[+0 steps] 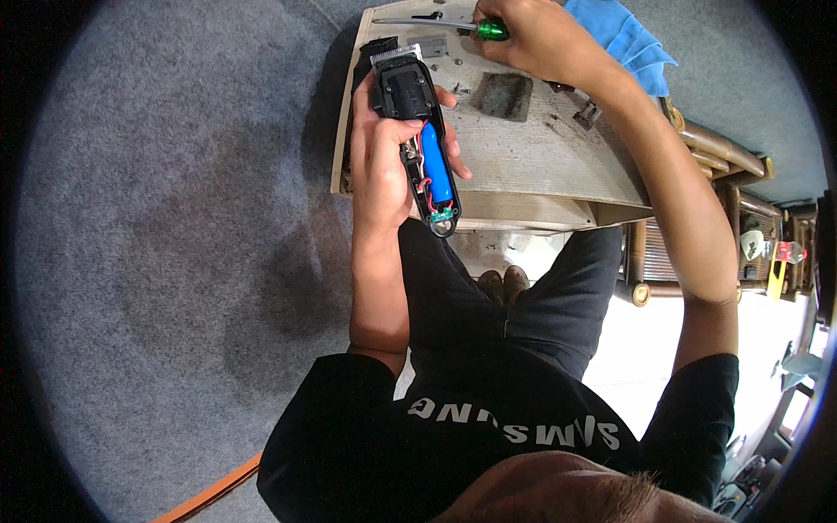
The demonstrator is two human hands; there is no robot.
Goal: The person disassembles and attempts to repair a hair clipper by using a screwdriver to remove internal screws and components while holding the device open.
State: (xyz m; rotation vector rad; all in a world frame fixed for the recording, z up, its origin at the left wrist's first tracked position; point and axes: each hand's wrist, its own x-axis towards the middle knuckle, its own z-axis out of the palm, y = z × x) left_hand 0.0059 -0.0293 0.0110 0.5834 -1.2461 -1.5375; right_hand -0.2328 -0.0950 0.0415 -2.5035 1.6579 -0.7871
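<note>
My left hand (pixel 384 161) is wrapped round an opened hair clipper (pixel 407 91), its toothed metal blade pointing away from me. The housing is off on the upper side, baring a blue cylindrical battery (pixel 437 164), red wires and a small green circuit board (pixel 443 215) at the near end. At the far side of the table my right hand (pixel 523 35) is closed on a screwdriver (pixel 493 30) with a green handle. Its long metal shaft points left, over the tabletop.
The pale wooden table (pixel 558 166) carries a dark square block (pixel 506 96), a grey metal piece (pixel 429 45) and several small screws. A blue cloth (pixel 619 39) lies at the far right edge. Bamboo furniture (pixel 715 152) stands to the right, beside the table.
</note>
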